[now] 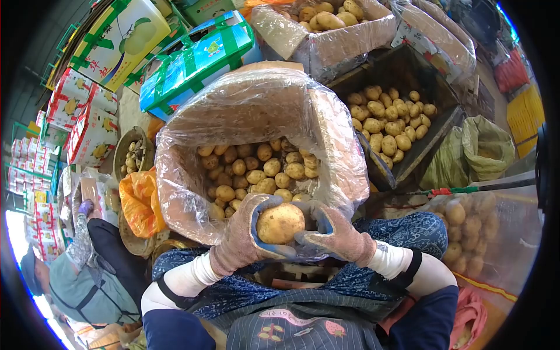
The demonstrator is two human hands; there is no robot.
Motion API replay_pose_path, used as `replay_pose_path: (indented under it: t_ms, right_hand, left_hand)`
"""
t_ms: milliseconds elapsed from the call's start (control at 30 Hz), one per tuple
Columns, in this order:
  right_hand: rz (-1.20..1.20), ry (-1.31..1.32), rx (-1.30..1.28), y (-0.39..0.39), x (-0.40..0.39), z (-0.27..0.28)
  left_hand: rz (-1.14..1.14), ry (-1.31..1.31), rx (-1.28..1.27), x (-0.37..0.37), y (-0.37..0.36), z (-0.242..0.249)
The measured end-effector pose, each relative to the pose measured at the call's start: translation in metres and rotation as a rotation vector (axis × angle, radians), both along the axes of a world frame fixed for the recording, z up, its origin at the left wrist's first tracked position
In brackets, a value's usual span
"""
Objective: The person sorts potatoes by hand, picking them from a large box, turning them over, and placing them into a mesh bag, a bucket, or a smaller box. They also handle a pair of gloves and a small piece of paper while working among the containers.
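Note:
A large pale-brown potato [280, 223] sits in my left hand [242, 233], which wears a worn blue-and-brown work glove. The left fingers curl round the potato's left side and underside. My right hand [338, 233], gloved alike, is cupped just to the right of the potato. Its thumb and fingers are apart, with the tips at or very near the potato's right edge. Beyond both hands stands an open cardboard box [239, 125] lined with clear plastic. Many smaller potatoes [272, 167] lie inside it.
A dark crate [434, 76] of potatoes stands at right, a potato-filled carton [350, 36] behind. Green sacks [487, 146] and a clear bag of potatoes [466, 227] are at right. Left are an orange bag [140, 201], printed cartons [93, 125] and a seated person [87, 289].

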State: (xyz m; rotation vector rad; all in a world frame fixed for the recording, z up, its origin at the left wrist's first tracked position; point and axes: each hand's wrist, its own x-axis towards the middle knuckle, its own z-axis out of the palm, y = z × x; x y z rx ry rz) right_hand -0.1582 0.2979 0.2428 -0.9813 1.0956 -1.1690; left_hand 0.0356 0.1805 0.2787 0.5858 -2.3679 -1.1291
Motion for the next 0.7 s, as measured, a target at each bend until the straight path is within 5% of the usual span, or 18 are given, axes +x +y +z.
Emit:
replay_pose_path:
  t_ms: [167, 267, 333, 367, 433, 467, 567, 700]
  right_hand:
    - [-0.022, 0.116, 0.0, 0.007, 0.009, 0.002]
    - [-0.041, 0.404, 0.141, 0.009, 0.018, -0.003]
    - [0.088, -0.096, 0.141, 0.005, 0.019, -0.006]
    - [0.091, -0.092, 0.143, 0.003, 0.02, -0.003]
    - [0.508, 0.209, 0.105, -0.003, 0.022, 0.004]
    - [0.534, 0.437, -0.183, 0.001, 0.022, 0.003]
    - [0.707, 0.715, -0.142, 0.01, 0.023, 0.0]
    - [0.721, 0.798, -0.102, 0.017, 0.01, 0.008]
  left_hand:
    - [0.022, -0.043, -0.033, 0.008, 0.01, -0.006]
    - [0.047, -0.063, 0.061, 0.024, 0.018, -0.011]
    - [0.003, -0.081, 0.074, 0.032, 0.011, -0.003]
    - [0.014, -0.094, 0.115, 0.042, 0.007, 0.003]
    - [0.168, -0.093, 0.177, 0.073, 0.001, 0.022]
    - [0.291, -0.047, 0.282, 0.089, 0.0, 0.037]
    - [0.646, -0.163, 0.215, 0.155, -0.009, 0.07]
    - [0.773, -0.391, 0.121, 0.273, -0.014, 0.069]
